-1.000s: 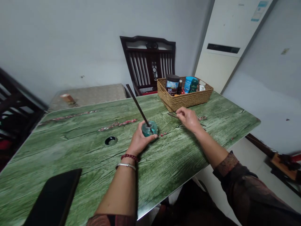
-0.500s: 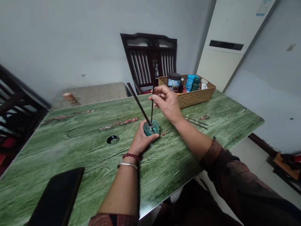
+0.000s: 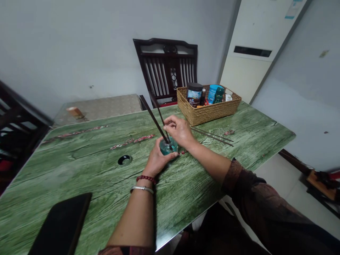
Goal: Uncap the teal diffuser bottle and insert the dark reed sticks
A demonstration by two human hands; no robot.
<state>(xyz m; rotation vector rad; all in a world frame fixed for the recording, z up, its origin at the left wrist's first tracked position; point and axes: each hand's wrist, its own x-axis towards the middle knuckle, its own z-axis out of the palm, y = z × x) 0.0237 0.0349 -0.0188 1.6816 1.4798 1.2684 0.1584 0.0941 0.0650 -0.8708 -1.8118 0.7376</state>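
Hands both at the jar on this one: left hand (image 3: 158, 162) is wrapped round a small teal glass jar (image 3: 168, 147), fingers closed on its side, holding it steady near the middle of the green wood-grain worktop (image 3: 79, 170), closer to the far edge than to me. Right hand (image 3: 178, 130) sits just above and to the right of the jar, thumb and fingers curled in and almost pinched, right up against a thin dark reed stick (image 3: 160, 115); whether it actually has hold, I can't tell from here. That stick and a second reed stick (image 3: 150, 113) stand in the jar's neck, both leaning away from me and to the left, their long axes slanting toward the far edge. My right hand is the nearer to their upper lengths, my left down at their base. Over to the right, more dark reed sticks (image 3: 212, 136) lie flat on the worktop, running roughly left to right, just in front of a wicker basket (image 3: 204, 115) of jars and bottles at the far edge. Down by the near edge, to my left, lies a black phone (image 3: 62, 226).
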